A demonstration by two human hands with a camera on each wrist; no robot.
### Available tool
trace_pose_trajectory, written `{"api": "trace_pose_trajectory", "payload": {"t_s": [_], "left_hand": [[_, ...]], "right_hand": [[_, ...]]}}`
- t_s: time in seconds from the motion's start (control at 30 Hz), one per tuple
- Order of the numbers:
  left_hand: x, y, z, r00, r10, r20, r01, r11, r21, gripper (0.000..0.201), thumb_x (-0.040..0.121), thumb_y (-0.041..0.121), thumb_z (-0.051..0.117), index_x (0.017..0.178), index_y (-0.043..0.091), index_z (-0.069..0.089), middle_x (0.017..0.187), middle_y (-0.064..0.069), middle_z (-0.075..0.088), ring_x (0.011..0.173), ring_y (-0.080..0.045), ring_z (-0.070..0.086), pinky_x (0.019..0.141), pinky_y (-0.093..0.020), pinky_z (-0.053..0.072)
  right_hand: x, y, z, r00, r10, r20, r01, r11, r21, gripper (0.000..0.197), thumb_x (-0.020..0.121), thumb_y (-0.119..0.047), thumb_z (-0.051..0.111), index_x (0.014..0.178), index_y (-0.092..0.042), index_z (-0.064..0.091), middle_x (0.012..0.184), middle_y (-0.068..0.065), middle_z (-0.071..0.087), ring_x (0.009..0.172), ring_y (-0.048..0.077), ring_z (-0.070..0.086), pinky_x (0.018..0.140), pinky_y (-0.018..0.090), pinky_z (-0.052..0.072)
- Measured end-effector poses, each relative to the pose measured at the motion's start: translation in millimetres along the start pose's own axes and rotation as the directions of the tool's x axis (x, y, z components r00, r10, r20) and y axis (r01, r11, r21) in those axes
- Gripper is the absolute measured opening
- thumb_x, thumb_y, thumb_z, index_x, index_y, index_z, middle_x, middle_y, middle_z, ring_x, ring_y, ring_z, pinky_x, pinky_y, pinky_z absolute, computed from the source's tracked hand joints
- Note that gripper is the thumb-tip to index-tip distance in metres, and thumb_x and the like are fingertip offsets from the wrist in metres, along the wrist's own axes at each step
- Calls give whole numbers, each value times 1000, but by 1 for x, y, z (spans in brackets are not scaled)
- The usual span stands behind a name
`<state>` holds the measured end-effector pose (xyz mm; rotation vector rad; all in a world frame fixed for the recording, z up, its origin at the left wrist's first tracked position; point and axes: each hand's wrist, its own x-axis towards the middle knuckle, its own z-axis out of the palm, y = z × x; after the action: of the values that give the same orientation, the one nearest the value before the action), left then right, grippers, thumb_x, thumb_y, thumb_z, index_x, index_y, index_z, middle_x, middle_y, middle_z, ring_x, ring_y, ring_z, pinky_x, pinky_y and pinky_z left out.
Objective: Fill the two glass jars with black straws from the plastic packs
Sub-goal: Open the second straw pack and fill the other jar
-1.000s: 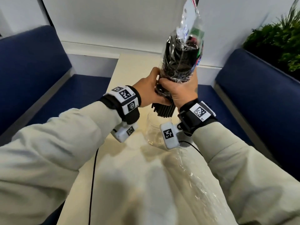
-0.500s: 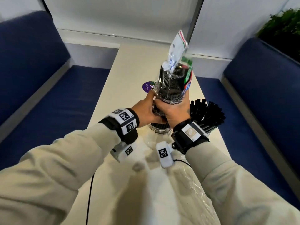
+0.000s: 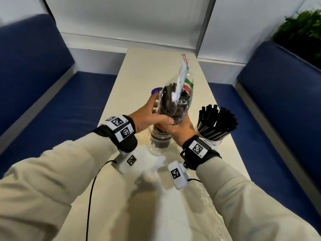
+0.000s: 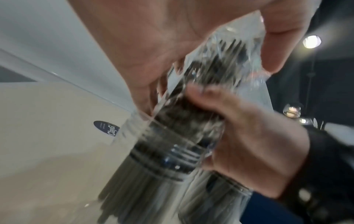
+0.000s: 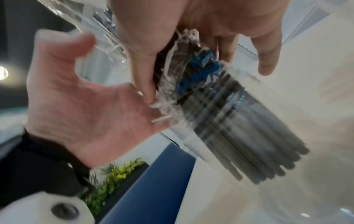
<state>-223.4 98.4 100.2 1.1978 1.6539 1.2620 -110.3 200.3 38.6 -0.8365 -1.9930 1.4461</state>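
Both hands hold a clear plastic pack of black straws upright over a glass jar at the middle of the table. My left hand grips the pack's left side, and my right hand grips its lower end just above the jar mouth. The straws' lower ends reach down inside the jar, blurred in the left wrist view. In the right wrist view the straw bundle sticks out of the wrap below my right hand. A second glass jar to the right is packed with black straws.
An empty clear wrapper lies on the near right of the narrow beige table. A round purple sticker shows behind the pack. Blue benches flank the table on both sides, and a green plant stands at the far right.
Both hands have come down with the pack, and its straw ends have gone from above the jar into it. The head view has tilted down, which brings the filled jar into sight.
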Motion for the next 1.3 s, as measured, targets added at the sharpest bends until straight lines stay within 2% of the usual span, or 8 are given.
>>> {"api": "trace_pose_trajectory", "payload": {"t_s": [0.1,0.2,0.3,0.6,0.73,0.9,1.07,1.3], "left_hand": [[0,15,4,985,70,-158,-56,995,87,107,58,47,86,144,30,24,132,4,55,120,-8,57,105,-26,44],[1,26,10,959,83,-272,-32,982,185,73,64,46,86,122,40,43,106,18,62,98,5,62,86,-11,48],[3,28,13,936,80,-344,15,964,266,29,81,36,75,107,32,62,97,14,65,93,-9,65,79,-17,47],[6,34,4,818,183,-546,63,914,401,22,85,27,71,102,14,73,87,2,71,80,-17,64,77,-20,48],[5,41,-1,842,163,-514,67,914,400,26,79,19,78,103,14,72,92,2,72,85,-14,67,74,-17,51],[5,49,-17,874,115,-473,69,933,354,16,76,37,80,79,23,72,79,3,72,77,-15,68,76,-27,55],[-8,47,-21,898,118,-423,29,945,326,46,60,58,81,87,21,73,85,5,75,85,-15,71,82,-35,58],[-18,42,-15,921,47,-386,162,855,493,38,72,34,83,106,19,72,100,-2,73,90,-18,64,77,-21,42]], "right_hand": [[-6,1,1,1000,2,13,-1,996,-93,82,63,-31,89,133,-25,47,102,-18,66,93,-12,63,84,12,52],[-8,-2,6,998,15,-57,-20,996,-92,99,50,-45,91,134,-24,42,122,-2,59,110,9,63,99,32,54],[-13,-7,7,997,34,-65,-39,996,-80,97,51,-37,95,131,-21,42,125,-1,55,112,11,59,100,28,52],[-24,-20,7,999,-7,-39,8,999,38,97,60,-27,94,138,-26,36,123,-9,63,111,7,62,97,22,49],[-15,-46,0,990,-133,-53,136,989,51,94,67,-29,90,143,-25,34,130,-12,55,121,3,55,101,16,43],[1,-64,-11,985,-158,-72,136,961,-243,52,72,-46,83,116,-26,66,117,-7,52,119,13,50,102,26,43],[7,-76,-20,986,-159,-49,135,936,-326,37,78,-38,80,111,-22,75,105,1,64,92,15,59,75,21,47],[10,-95,-24,980,-156,-120,108,936,-336,23,75,-25,83,93,-14,76,88,6,76,82,26,71,78,40,60]]}}
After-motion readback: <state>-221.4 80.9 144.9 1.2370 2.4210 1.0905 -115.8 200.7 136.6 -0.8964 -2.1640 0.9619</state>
